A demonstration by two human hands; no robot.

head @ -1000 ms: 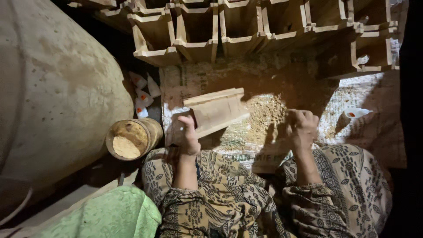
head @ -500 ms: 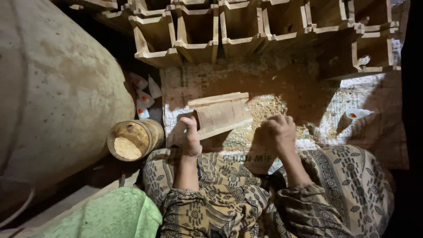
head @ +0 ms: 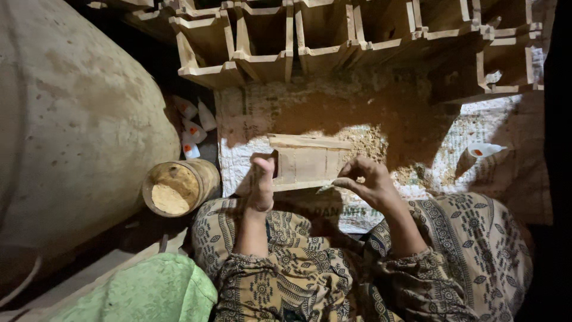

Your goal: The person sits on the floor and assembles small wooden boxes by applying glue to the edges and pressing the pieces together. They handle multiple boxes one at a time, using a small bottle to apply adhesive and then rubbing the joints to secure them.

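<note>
A small open wooden box lies on its side on a white woven sack in front of my knees. My left hand grips the box's left end. At the box's right end my right hand has its fingers pinched together; whether they hold anything I cannot tell. A heap of sawdust lies just behind the box.
Rows of similar wooden boxes are stacked at the back. A big pale rounded sack fills the left. A wooden cup of sawdust lies beside it, with small white bottles behind. One bottle lies right. Green cloth is at the bottom left.
The box has been turned from a slant to lie level. My right hand has come from the sawdust on the right to the box's right end.
</note>
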